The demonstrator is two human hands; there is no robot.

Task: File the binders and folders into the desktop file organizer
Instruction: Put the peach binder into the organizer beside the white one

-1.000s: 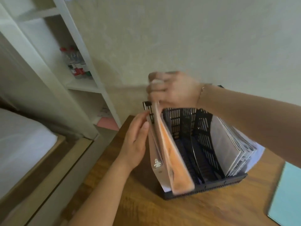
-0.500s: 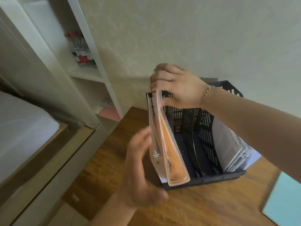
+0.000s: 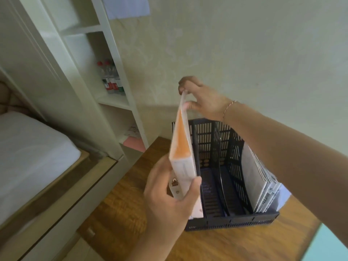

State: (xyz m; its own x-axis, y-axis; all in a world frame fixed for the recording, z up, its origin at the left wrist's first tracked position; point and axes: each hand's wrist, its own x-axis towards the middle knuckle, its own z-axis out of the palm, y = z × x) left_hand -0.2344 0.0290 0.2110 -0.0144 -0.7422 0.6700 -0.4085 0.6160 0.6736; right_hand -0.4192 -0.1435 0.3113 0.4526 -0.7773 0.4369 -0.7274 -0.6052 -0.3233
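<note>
Both grips hold the binder (image 3: 181,147) — right hand (image 3: 203,102) pinching its top, left hand (image 3: 169,200) hiding its lower edge.

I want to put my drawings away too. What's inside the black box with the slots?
The black file organizer holds a stack of white papers in its rightmost slot. The two middle slots look empty. The orange binder, held by both hands, hides the leftmost slot.

Binder (image 3: 183,147) white with an orange panel; organizer (image 3: 231,221) dark navy with slotted walls; papers (image 3: 261,178) white and grey; desk (image 3: 120,210) brown wood grain; folder (image 3: 331,243) pale turquoise; bottles (image 3: 111,77) clear, red caps; wall (image 3: 244,44) cream, faint swirls
</note>
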